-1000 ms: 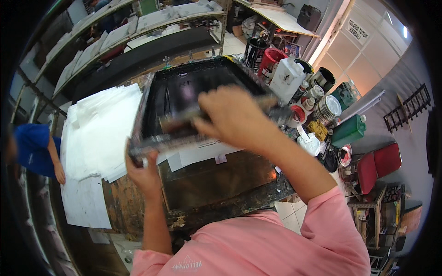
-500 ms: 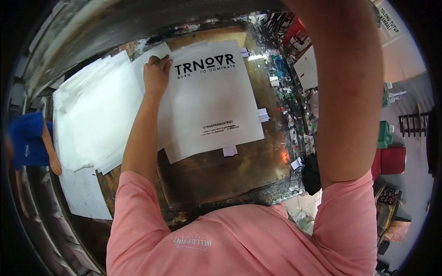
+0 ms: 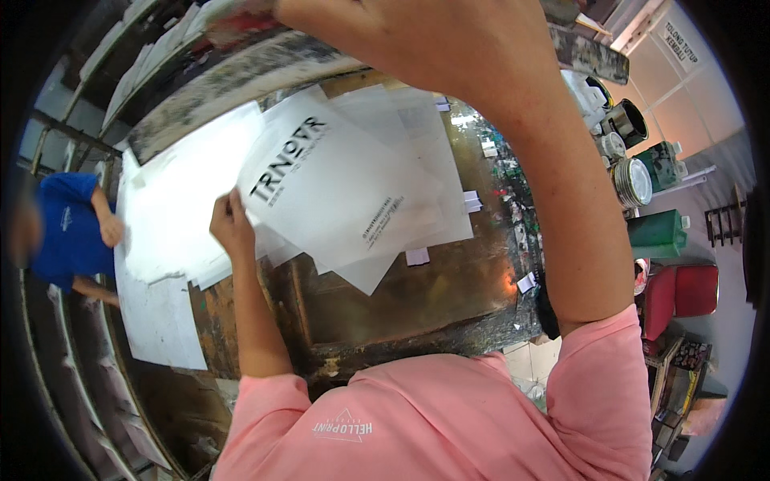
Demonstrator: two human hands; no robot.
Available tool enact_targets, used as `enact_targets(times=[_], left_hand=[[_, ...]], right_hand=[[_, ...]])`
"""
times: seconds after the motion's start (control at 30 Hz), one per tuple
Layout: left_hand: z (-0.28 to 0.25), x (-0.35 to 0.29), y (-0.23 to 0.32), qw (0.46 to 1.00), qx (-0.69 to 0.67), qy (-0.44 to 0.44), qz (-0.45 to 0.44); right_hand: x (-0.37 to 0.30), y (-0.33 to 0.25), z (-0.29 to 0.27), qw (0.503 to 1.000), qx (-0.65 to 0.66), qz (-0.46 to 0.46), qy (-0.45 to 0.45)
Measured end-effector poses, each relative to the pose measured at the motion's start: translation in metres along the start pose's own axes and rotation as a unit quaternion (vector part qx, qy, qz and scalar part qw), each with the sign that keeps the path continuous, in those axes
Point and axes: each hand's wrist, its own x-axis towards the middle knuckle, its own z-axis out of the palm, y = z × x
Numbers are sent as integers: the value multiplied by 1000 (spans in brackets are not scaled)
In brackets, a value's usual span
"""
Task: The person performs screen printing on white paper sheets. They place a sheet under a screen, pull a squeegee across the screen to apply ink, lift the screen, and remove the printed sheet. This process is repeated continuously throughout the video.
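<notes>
A thin, translucent white sheet [image 3: 329, 200] with black printing lies slanted across other pale sheets on the worn brown printing table [image 3: 361, 313]. My left hand [image 3: 233, 223] pinches its left edge, fingers closed on it. To the left spreads a stack of white sheets [image 3: 176, 208]. Large and close, my right hand [image 3: 417, 40] is raised over the far side of the table. Its fingers run out at the top edge, so their grip is hidden. Behind it stands a raised, paint-stained frame [image 3: 216, 100].
Small white folded tabs [image 3: 417, 256] sit on the table around the sheets. Dried paint crusts its right border [image 3: 513, 184]. A person in a blue shirt [image 3: 76, 228] stands at the left. Paint cans [image 3: 632, 183], green jugs [image 3: 658, 234] and a red chair [image 3: 682, 293] are at the right.
My left hand has drawn the printed sheet left and toward me, turning it aslant. More of my right hand shows at the top. The raised frame and the person in blue appear shifted.
</notes>
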Motion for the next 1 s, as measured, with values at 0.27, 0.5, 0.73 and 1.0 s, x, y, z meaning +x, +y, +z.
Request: enact_targets(times=[0.27, 0.5, 0.73, 1.0], left_hand=[[-154, -27, -53, 929, 272, 214, -130], [7, -146, 151, 885, 73, -325, 324], [75, -193, 170, 816, 133, -432, 360], [77, -183, 191, 790, 106, -474, 373]], right_hand=[[-26, -11, -9, 998, 39, 43, -39], [-15, -12, -18, 997, 45, 24, -64], [-24, 1, -17, 998, 60, -25, 16], [10, 21, -10, 992, 93, -76, 49]])
